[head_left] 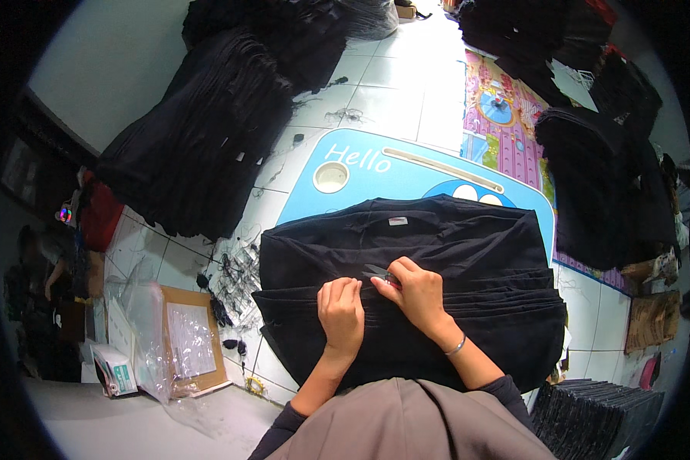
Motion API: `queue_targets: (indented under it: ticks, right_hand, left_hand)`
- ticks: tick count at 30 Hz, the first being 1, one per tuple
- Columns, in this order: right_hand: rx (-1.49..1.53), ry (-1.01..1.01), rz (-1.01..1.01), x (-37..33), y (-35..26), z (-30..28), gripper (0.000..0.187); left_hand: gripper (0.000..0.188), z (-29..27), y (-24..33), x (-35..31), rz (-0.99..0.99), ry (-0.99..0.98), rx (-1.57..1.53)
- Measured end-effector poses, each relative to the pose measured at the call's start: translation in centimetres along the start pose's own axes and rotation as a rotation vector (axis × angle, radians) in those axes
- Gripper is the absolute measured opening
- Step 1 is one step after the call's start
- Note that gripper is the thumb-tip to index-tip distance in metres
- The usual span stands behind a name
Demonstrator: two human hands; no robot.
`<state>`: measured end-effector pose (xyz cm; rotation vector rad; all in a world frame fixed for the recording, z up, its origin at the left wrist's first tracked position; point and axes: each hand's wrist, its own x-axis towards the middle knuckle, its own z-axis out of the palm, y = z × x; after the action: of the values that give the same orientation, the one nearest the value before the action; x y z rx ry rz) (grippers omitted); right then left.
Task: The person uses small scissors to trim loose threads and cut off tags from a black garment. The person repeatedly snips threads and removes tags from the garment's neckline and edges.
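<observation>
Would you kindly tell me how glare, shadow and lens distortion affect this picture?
Head view: glare washes out the white floor tiles toward the top; head view: the far-left side sinks into shadow; head view: the fisheye leaves black corners, while the black fabric still shows folds.

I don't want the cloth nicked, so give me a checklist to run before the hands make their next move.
1. Snips held: ok, gripped in the right hand.
2. Left hand away from the blades: cannot tell; its fingertips are near the blade tips, but the exact gap is unclear.
3. Thread pinched in the left fingertips: cannot tell; too small to make out.
4. Black cloth smooth: not ok; several folds run across it.
5. Cloth supported: ok, at least its far part lies over the blue table.
6. Floor free of scraps: not ok; dark thread scraps lie left of the table.
</observation>
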<state>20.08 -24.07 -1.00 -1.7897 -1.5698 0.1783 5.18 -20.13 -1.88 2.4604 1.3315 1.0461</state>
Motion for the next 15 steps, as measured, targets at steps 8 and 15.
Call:
queue_targets:
  ticks: [8,15]
  right_hand:
    - [-0.096,-0.034,-0.133,0.0,0.1,0.0,0.037]
    - [-0.200,0.030,-0.174,0.5,-0.6,1.5,0.037]
  left_hand:
    - [0.002,-1.4,-1.5,1.5,-0.256,-0.140,-0.431]
    - [0.003,-1.5,-2.0,1.8,-0.157,-0.173,-0.369]
